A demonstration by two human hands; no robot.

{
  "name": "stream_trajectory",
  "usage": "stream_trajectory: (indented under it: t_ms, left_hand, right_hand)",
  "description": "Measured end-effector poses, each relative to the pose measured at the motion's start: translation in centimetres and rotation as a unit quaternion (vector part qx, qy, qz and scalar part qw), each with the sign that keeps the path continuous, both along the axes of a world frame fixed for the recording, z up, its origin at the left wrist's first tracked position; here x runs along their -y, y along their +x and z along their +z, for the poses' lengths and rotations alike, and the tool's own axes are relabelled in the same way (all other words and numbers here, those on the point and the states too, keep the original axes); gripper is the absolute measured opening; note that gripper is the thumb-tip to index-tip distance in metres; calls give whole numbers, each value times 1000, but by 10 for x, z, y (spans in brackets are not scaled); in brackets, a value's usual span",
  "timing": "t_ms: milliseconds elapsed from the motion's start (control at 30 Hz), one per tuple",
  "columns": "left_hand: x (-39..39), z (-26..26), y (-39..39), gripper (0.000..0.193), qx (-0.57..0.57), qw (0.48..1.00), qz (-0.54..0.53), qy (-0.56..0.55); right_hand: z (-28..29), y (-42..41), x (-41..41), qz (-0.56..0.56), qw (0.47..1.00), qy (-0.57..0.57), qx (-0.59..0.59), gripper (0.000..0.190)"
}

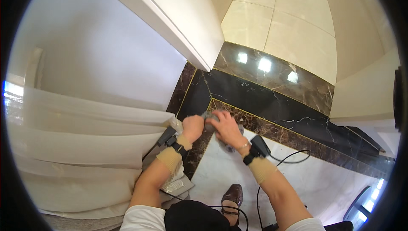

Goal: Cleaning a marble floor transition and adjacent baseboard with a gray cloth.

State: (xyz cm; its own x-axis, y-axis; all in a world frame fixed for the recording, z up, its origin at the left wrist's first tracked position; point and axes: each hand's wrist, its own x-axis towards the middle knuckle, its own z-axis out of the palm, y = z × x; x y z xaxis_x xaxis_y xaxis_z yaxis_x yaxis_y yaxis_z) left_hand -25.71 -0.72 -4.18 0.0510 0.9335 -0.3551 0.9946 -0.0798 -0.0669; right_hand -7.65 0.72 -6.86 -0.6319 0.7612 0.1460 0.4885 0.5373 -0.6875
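A blurred grey, soft-looking item (209, 123) is between my hands, low over the corner of the dark marble floor border. My right hand (227, 129) curls its thumb and fingers around it, and more grey shows under and beside the palm. Close on the left, my left hand (193, 127) is bent into a fist whose fingers meet the item's edge. What lies inside that fist is hidden. Each wrist bears a black strapped device over a tan knitted cuff.
Sheer white curtain fabric (92, 148) hangs at my left, with a clear plastic piece (175, 184) by its lower edge. A white door or panel edge (178, 36) juts in above the border. Black cables (259, 192) run near my right arm. My brown shoe (233, 194) stands on white marble.
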Motion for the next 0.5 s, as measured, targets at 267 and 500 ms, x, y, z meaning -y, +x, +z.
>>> stream_trajectory:
  t_ms: [267, 500]
  left_hand:
    - [-45, 24, 16, 17, 64, 992, -9, -104]
    - [-90, 14, 13, 17, 126, 986, 28, 107]
  right_hand:
    - [45, 69, -21, 70, 994, -60, -58, 75]
    - [57, 73, -139, 73, 997, 39, -7, 75]
